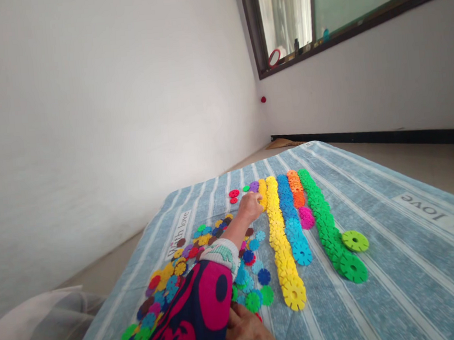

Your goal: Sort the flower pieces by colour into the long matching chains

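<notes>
The left hand (250,207) reaches over a messy pile of plastic discs (173,284) and touches a short yellow row (263,193). The right hand (244,336) rests near the pile. Long rows (280,244) of discs lie on the striped mat (393,240).

Our left arm (234,236) reaches forward and up across the view, its dark patterned sleeve (186,309) ending in a pale knit cuff (220,254) at the wrist. Our left hand (249,208) bends downward from that wrist, knuckles up, with its fingers (258,201) curled under. Our right hand (244,336) lies low at the bottom edge, partly cut off, just beside the left sleeve; we cannot tell whether either hand is closed on anything.
</notes>
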`<action>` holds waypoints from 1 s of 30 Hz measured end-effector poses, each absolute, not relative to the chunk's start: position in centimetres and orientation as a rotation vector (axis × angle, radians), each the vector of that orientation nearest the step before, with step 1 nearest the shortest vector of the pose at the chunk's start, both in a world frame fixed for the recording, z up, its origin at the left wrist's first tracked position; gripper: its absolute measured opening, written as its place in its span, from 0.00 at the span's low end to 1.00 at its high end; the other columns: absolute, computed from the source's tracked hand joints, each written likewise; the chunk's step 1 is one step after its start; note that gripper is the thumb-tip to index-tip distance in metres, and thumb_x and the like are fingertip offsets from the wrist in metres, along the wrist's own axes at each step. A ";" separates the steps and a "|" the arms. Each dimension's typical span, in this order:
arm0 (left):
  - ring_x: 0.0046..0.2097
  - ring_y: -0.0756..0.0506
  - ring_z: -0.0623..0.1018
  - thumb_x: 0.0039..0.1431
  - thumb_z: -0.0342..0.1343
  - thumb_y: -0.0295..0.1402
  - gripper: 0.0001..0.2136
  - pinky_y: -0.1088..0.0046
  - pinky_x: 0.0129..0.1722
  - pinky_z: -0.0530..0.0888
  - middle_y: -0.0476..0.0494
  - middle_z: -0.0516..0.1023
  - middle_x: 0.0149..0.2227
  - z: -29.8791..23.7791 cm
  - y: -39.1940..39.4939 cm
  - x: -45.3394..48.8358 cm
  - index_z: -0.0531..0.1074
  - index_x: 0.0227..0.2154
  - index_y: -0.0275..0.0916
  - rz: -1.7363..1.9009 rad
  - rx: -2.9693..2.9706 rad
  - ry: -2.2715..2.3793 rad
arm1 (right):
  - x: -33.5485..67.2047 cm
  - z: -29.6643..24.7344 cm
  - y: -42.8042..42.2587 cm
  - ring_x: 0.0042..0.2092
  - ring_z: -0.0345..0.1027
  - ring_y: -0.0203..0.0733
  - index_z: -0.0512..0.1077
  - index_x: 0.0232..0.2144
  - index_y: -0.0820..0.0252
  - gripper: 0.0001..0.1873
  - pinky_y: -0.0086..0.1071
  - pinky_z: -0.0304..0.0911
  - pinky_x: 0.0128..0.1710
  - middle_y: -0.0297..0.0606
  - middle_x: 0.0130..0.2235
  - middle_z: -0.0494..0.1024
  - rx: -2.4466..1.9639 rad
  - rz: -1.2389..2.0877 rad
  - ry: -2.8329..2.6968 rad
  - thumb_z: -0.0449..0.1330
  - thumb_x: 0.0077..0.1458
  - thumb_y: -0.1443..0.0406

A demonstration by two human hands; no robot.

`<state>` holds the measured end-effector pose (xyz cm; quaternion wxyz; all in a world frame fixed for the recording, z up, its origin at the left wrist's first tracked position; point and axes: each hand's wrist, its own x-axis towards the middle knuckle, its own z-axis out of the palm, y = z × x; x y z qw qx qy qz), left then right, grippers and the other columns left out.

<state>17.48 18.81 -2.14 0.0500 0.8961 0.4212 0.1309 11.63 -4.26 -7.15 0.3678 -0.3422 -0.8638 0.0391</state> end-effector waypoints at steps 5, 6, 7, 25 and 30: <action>0.40 0.45 0.76 0.45 0.58 0.27 0.14 0.73 0.40 0.70 0.42 0.78 0.39 -2.4 18.4 16.4 0.77 0.38 0.36 0.412 2.678 1.347 | 10.2 -8.1 -2.9 0.46 0.68 0.43 0.67 0.49 0.59 0.15 0.42 0.67 0.44 0.42 0.50 0.70 -0.956 0.114 -2.190 0.55 0.62 0.61; 0.40 0.45 0.76 0.45 0.59 0.29 0.16 0.72 0.40 0.70 0.42 0.79 0.39 -2.6 18.3 16.2 0.76 0.40 0.36 0.403 2.663 1.363 | 9.9 -8.3 -2.6 0.45 0.68 0.42 0.68 0.49 0.60 0.15 0.41 0.67 0.44 0.42 0.50 0.70 -0.972 0.116 -2.184 0.55 0.62 0.61; 0.40 0.44 0.76 0.44 0.60 0.30 0.17 0.72 0.40 0.70 0.43 0.79 0.38 -2.7 18.2 16.0 0.76 0.41 0.36 0.390 2.647 1.380 | 9.6 -8.4 -2.4 0.45 0.69 0.42 0.68 0.49 0.60 0.14 0.41 0.68 0.44 0.42 0.49 0.71 -0.983 0.117 -2.180 0.55 0.62 0.61; 0.38 0.45 0.77 0.46 0.59 0.28 0.17 0.71 0.38 0.70 0.41 0.80 0.36 -2.4 16.5 16.6 0.75 0.43 0.35 0.376 2.550 1.471 | 11.3 -7.0 -4.1 0.46 0.68 0.43 0.67 0.50 0.59 0.16 0.42 0.67 0.45 0.42 0.51 0.69 -0.910 0.033 -2.219 0.55 0.62 0.60; 0.37 0.45 0.76 0.48 0.56 0.27 0.14 0.72 0.38 0.69 0.42 0.80 0.35 -1.6 15.4 14.9 0.76 0.40 0.35 0.383 2.577 1.442 | 9.5 -7.6 -3.4 0.39 0.68 0.44 0.71 0.38 0.61 0.10 0.38 0.69 0.34 0.39 0.39 0.75 -1.007 -0.003 -2.214 0.61 0.56 0.61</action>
